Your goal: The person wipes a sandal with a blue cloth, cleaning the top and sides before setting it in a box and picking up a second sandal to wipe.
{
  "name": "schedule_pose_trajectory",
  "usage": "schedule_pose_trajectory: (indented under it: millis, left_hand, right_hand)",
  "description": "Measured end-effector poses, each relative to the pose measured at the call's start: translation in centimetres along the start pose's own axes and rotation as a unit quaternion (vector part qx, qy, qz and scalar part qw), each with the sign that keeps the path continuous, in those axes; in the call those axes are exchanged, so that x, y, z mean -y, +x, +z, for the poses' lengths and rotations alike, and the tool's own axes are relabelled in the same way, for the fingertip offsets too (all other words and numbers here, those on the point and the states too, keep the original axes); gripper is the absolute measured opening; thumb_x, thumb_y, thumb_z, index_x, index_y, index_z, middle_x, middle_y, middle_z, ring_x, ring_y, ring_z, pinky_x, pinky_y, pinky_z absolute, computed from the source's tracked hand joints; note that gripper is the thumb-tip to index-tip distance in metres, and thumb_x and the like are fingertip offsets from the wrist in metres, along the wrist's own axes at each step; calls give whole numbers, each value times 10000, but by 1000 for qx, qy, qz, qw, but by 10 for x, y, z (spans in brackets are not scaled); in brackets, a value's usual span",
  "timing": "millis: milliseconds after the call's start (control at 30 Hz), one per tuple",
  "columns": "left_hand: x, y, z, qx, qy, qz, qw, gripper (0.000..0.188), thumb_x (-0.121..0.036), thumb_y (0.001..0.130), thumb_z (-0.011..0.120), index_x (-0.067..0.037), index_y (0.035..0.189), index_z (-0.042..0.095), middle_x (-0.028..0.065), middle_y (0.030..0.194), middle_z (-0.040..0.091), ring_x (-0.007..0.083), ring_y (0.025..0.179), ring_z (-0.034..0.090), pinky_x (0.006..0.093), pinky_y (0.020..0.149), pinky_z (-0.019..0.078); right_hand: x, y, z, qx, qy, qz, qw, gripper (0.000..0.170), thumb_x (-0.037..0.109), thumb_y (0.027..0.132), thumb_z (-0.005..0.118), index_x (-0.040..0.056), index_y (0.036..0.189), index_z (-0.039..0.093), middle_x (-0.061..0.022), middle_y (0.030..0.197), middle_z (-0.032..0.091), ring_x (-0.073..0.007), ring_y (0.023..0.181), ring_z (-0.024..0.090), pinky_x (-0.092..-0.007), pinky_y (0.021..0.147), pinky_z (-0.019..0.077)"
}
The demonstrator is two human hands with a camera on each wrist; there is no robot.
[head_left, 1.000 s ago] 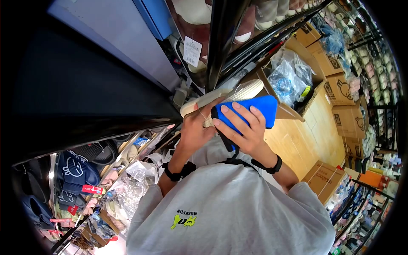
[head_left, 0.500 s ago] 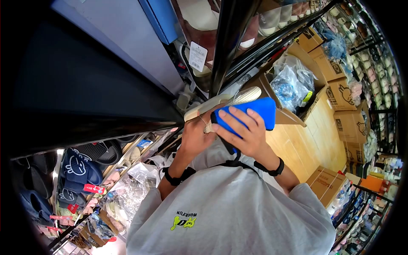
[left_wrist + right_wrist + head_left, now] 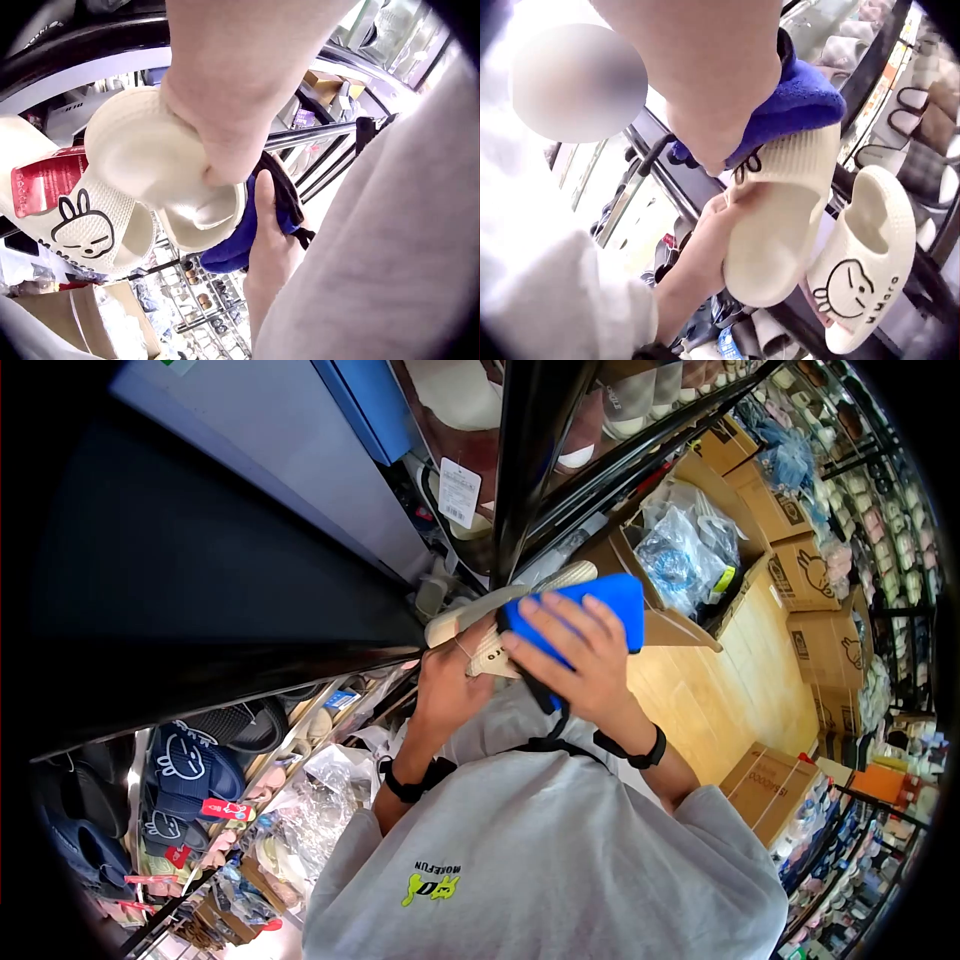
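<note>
My left hand (image 3: 452, 682) grips a cream slipper (image 3: 769, 247), thumb inside its foot opening in the left wrist view. A second cream slipper (image 3: 871, 262), with a black rabbit drawing and lettering, hangs beside it. A thin clear loop crosses my left hand at the slippers. The red tag (image 3: 52, 180) lies against the rabbit slipper. My right hand (image 3: 585, 660) holds a blue plush cleaning pad (image 3: 627, 605) with black edging, fingers spread across its face and thumb on the other side. In the right wrist view the pad lies against the held slipper's ribbed upper, partly covering its drawing.
Close on the left stands a large dark panel (image 3: 220, 590), and a black rack post (image 3: 522, 470) rises just beyond the hands. An open carton (image 3: 690, 630) with plastic-wrapped goods sits on the wooden floor at right. Navy slippers (image 3: 185, 760) hang at lower left. Shoe shelves line the right.
The pad and my right hand have shifted slightly left and up. The held slipper has turned, so lettering on it now shows beneath the pad. Both hands keep their holds.
</note>
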State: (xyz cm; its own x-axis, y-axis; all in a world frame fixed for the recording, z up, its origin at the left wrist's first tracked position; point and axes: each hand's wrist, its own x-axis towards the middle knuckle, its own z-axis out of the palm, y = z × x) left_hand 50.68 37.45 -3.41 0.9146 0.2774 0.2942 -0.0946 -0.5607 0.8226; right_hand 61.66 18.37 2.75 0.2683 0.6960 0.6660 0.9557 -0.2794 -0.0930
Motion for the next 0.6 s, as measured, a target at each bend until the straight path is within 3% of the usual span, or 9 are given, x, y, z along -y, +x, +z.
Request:
schedule_pose_trajectory:
  millis: [67,133,200,267,367,400,467,533,600]
  left_hand:
    - [-6,5,-1,8,-19,-8,1000,715,36,783,704,-81,1486,648,261,1212,757,438,1101,746,464,965,599]
    - [-7,7,2,7,-18,26,999,583,44,841,749,11,1416,662,252,1110,785,396,1031,797,399,883,619]
    - [-7,8,3,12,-27,24,999,568,33,842,753,11,1403,666,259,1132,780,414,1050,788,413,889,619]
    - [-2,5,6,17,7,21,1000,589,12,832,763,7,1411,655,271,1132,770,447,1044,772,435,885,618]
    - [-1,9,8,12,-3,59,998,619,6,823,746,5,1432,632,286,1106,756,480,1012,753,454,868,615]
    - [-2,12,9,12,-7,81,997,630,12,820,736,4,1440,624,286,1103,756,480,1010,753,451,869,615]
    - [-5,7,8,20,18,49,998,628,41,822,709,-5,1444,636,269,1136,772,440,1047,774,427,897,617]
    - [1,5,12,32,-41,1,999,747,10,772,716,-101,1506,630,261,1214,758,447,1092,750,474,952,609]
    - [2,4,15,28,-44,-4,999,731,14,776,715,-107,1494,645,257,1233,757,428,1110,754,466,950,618]
  right_hand:
    - [-10,1,0,-45,14,58,997,434,247,932,670,214,1355,767,-86,1467,692,-305,1329,643,-485,1138,452]
    - [-8,1,4,-64,26,77,995,429,247,927,687,209,1344,778,-88,1464,694,-318,1320,643,-500,1115,464]
    - [1,-3,4,-66,11,88,994,432,242,926,702,218,1350,776,-86,1466,693,-312,1321,642,-493,1122,451]
    - [10,-10,-1,-6,-1,52,999,410,238,961,677,234,1363,759,-64,1468,692,-276,1328,643,-464,1150,423]
    - [12,-17,5,13,-33,-36,999,402,197,976,642,223,1362,750,-37,1486,683,-225,1357,635,-429,1168,419]
    - [8,-17,3,13,-36,-36,999,402,197,976,642,223,1362,750,-37,1486,683,-225,1357,635,-429,1168,419]
    - [-5,-12,-4,17,-5,-2,1000,402,230,985,641,237,1374,745,-37,1470,693,-244,1342,644,-444,1165,422]
    - [-11,-5,-7,-32,27,67,997,445,277,900,804,253,1343,773,-87,1444,702,-303,1312,653,-490,1134,444]
    - [-11,-2,-5,-70,55,122,989,494,291,842,871,245,1326,784,-101,1448,699,-323,1313,650,-502,1126,447]
